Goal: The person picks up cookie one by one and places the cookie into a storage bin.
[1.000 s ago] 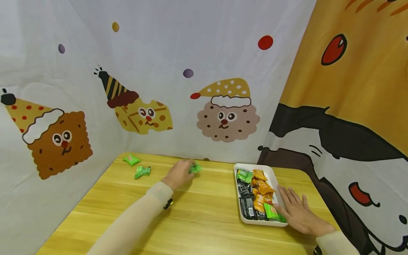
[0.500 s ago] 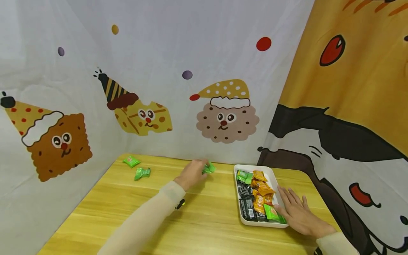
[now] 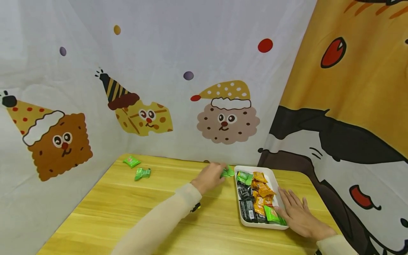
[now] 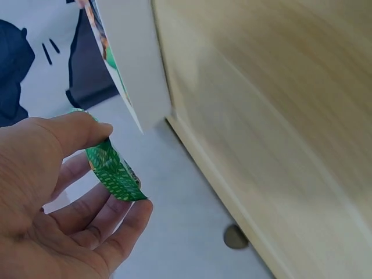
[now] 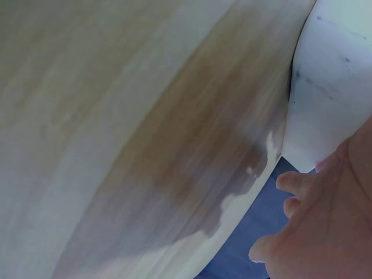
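My left hand [image 3: 210,177] pinches a green-wrapped candy [image 4: 113,171] between thumb and fingers, just left of the white tray's [image 3: 241,216] far left corner. In the left wrist view the tray's outer wall stands close beyond that candy. My right hand [image 3: 298,214] rests along the tray's right side with its fingers straight and its thumb over the rim near a green packet [image 3: 272,213]. Inside the tray lie orange packets [image 3: 262,187], black packets [image 3: 247,209] and another green packet [image 3: 243,177] at the far end. The right wrist view has the hand [image 5: 325,215] beside the tray wall.
Two more green-wrapped candies [image 3: 131,161] [image 3: 142,173] lie at the far left of the wooden table [image 3: 127,209]. A white cloth with printed cartoon figures [image 3: 223,46] hangs right behind the table's back edge, and a printed orange cloth [image 3: 366,88] hangs on the right.
My left hand has carried the green candy to the right across the table, up to the tray. The right hand has stayed at the tray's side.
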`<act>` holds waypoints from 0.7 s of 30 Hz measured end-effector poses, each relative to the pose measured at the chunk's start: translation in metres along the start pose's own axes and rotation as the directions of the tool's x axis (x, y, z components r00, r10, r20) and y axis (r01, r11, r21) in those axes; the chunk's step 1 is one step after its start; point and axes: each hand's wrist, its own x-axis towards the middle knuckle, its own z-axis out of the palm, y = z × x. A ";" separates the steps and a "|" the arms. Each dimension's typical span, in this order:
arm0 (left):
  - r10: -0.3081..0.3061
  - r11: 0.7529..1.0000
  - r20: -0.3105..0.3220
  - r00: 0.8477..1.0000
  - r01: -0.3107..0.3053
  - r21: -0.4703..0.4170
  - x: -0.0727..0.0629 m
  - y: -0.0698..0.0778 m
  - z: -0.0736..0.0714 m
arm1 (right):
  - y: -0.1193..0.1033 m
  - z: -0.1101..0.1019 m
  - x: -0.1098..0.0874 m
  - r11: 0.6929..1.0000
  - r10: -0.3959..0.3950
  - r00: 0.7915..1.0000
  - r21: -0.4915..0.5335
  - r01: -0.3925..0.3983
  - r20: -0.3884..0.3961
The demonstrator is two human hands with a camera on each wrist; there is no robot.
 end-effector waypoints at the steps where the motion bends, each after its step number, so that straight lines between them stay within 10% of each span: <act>1: 0.013 1.000 -0.001 1.000 -0.013 0.002 0.001 0.004 0.001 | 0.000 0.000 0.000 1.000 0.001 1.000 -0.008 -0.001 -0.001; 21: 0.171 0.974 0.046 0.984 -0.176 0.144 0.024 0.092 0.026 | -0.001 0.000 0.002 0.999 0.007 1.000 -0.039 -0.007 -0.007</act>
